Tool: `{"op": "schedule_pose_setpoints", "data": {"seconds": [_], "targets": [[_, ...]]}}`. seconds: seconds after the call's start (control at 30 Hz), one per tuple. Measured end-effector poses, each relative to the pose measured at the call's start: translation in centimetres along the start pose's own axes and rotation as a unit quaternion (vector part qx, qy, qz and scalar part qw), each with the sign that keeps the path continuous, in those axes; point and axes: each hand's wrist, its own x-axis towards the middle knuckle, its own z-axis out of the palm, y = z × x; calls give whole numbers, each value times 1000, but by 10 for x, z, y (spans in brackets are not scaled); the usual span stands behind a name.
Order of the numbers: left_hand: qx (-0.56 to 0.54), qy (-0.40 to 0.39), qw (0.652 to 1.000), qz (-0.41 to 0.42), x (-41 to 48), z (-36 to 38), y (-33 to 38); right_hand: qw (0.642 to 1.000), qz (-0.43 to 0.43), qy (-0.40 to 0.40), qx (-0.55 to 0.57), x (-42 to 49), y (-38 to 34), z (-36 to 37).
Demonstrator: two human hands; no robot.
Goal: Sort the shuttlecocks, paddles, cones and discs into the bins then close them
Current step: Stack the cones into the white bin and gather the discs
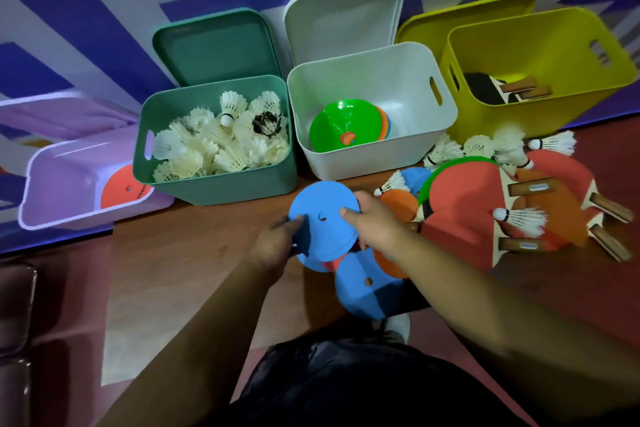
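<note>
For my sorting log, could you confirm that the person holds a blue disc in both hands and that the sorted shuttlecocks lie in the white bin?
Not quite. The head view shows the sorted shuttlecocks in the green bin; the white bin holds cones. The rest stands: the left hand and right hand both hold the blue disc.

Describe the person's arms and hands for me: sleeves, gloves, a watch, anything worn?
Both forearms are bare to the frame edge, with no sleeves in view. The left hand and right hand wear no gloves, and no watch, band or ring shows. Dark clothing fills the bottom of the view.
</note>
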Motion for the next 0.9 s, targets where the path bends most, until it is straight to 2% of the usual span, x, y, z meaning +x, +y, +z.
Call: {"op": "schedule_pose_setpoints", "data": {"seconds": [0.1,0.17,0.2,0.27,0.4,0.47,0.63,0.73,0.8,0.9], "targets": [[110,72,991,-11,13,9,-1,996,-31,78,32,-4,-3,-24],[226,109,968,-4,46,-3,-27,990,-31,128,47,-10,0,-40],[250,118,961,-1,78,-15,-55,988,-27,140,62,-14,4,-48],[266,121,956,-7,105,-23,-85,984,-15,148,99,-22,11,-61],[276,160,947,27,25,21,-29,979,-8,151,133,-40,28,-79],[273,182,944,18,22,26,-26,979,-8,144,147,-48,35,-86],[355,166,920,7,28,39,-28,983,-18,112,147,-53,46,-98],[311,213,926,15,21,47,-31,983,-20,98,154,-49,46,-99],[213,265,940,28,12,44,-31,982,-25,87,166,-44,43,-96],[41,267,962,34,-2,27,-27,981,-33,82,173,-34,31,-89]]}}
